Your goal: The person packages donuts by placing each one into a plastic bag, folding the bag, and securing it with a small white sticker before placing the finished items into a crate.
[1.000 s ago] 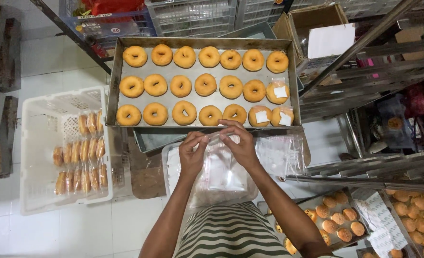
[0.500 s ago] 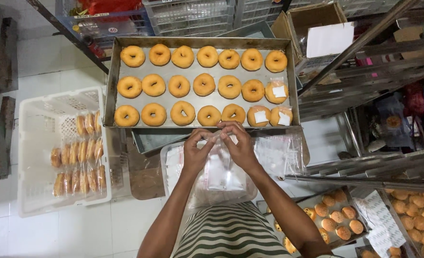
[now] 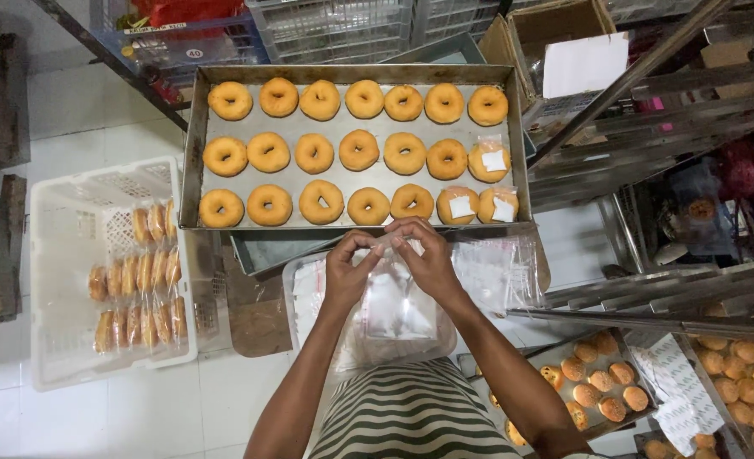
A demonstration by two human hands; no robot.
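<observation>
Both hands, the left hand (image 3: 349,274) and the right hand (image 3: 428,257), pinch the top edge of a clear plastic bag (image 3: 391,299) just below a metal tray of doughnuts (image 3: 355,153). The film looks thin, light and slippery; its mouth edge seems best to grip.

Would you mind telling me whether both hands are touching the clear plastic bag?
Touching. The head view shows the left hand and right hand pinching the top edge of the clear bag between their fingertips, with no gap.
</observation>
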